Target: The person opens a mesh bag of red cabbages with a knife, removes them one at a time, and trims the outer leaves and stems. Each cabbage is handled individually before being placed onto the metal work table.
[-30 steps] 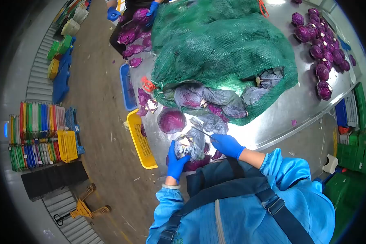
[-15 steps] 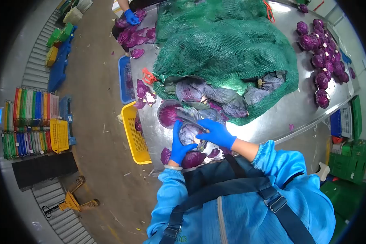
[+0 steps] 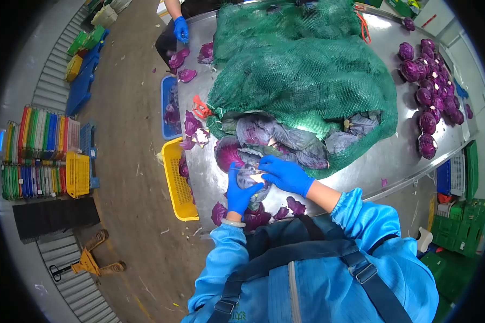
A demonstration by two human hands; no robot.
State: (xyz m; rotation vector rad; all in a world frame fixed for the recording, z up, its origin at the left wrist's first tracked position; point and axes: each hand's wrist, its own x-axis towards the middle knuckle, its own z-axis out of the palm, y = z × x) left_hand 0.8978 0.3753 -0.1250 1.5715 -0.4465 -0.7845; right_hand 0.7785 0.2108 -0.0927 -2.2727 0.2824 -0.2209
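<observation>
My left hand [image 3: 240,189], in a blue glove, grips a red cabbage [image 3: 247,179] from its left side, thumb pointing right. My right hand [image 3: 286,175], gloved too, holds a knife whose thin blade [image 3: 247,170] lies across the top of that cabbage by its pale stem. Another red cabbage [image 3: 227,153] touches it from behind. Just beyond, more cabbages with dull outer leaves [image 3: 256,129] spill from the open mouth of a green mesh sack [image 3: 302,75]. Loose purple leaves [image 3: 257,218] lie at the table edge below my hands.
Trimmed red cabbages [image 3: 428,97] are grouped on the right of the metal table [image 3: 361,185]. A yellow crate [image 3: 180,183] and a blue crate [image 3: 170,110] stand along its left edge. Across the table is a co-worker's gloved hand [image 3: 181,29]. A yellow pallet jack [image 3: 89,261] is on the floor.
The knife blade has swung from pointing away to lying across the cabbage near its stem. The co-worker's hand has lifted away from the leaves. My view has shifted slightly.
</observation>
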